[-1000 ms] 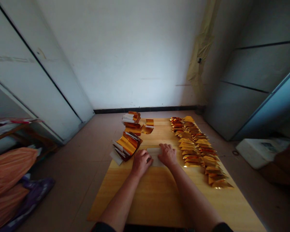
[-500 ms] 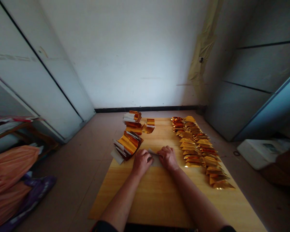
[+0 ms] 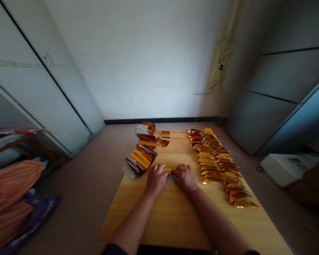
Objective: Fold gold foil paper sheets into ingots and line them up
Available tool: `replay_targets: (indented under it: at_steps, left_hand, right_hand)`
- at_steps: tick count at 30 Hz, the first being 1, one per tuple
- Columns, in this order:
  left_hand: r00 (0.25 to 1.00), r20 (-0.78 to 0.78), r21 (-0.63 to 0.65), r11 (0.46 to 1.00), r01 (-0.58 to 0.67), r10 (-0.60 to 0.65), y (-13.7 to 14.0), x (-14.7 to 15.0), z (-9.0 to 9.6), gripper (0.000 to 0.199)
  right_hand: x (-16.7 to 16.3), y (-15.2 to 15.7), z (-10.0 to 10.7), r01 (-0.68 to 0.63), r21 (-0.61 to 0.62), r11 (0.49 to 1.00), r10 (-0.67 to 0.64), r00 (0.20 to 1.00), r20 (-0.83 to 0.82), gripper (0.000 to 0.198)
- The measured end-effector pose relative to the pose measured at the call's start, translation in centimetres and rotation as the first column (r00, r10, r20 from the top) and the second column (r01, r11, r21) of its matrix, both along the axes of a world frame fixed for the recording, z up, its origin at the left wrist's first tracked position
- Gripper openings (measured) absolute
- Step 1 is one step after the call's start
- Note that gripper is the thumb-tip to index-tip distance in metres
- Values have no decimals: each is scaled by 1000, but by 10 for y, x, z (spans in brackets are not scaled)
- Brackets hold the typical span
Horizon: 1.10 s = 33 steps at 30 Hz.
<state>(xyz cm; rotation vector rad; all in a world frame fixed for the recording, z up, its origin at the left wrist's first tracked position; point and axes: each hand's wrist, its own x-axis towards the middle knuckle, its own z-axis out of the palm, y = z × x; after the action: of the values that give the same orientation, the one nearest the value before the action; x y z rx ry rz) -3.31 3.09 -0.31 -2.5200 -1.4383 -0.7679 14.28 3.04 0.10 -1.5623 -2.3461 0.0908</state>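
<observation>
Between my hands, on the wooden table (image 3: 172, 216), lies a sheet of gold foil paper (image 3: 167, 170), with a gold strip at its far edge and the pale back nearer me. My left hand (image 3: 156, 180) grips the sheet's left side, fingers bent over it. On the right side my right hand (image 3: 184, 176) presses and pinches it, thumb toward the middle. Just left of my left hand sits a curled stack of gold foil sheets (image 3: 141, 157). Folded gold foil pieces (image 3: 211, 166) stand in overlapping rows to the right.
Further curled gold sheets (image 3: 146, 140) lie at the table's far left. A white wall (image 3: 154, 71) rises behind. On the floor are an orange bag (image 3: 13, 184) at left and a white box (image 3: 284, 168) at right. Grey cabinets (image 3: 279, 78) stand on the right.
The sheet's far edge has turned over and now shows a gold strip where pale paper showed before. My fingers have flattened down onto it, both hands staying in nearly the same place.
</observation>
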Motion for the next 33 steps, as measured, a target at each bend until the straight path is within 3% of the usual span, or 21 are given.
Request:
replay_targets:
  at_steps: [11,16,24,33]
  left_hand:
    - [999,-39,-128,992,-2,-3,-7,-2,7,13]
    - [998,-36,-181,982,47,-55,-13,-12,9,32]
    - [998,-58,-196,981,4,-16,-16,-12,8,29]
    - [999,-50,-173,985,5,-14,-15,-11,4,29]
  right_hand:
    - [22,-15,2,-101,13,995,101,988,-116,18]
    - [31,-17,-1,-145,-15,989,141,980,-142,32]
    - [29,-17,3,-127,-24,992,124,985,-123,23]
    - [30,-17,-1,-111,-11,994,109,986,-130,27]
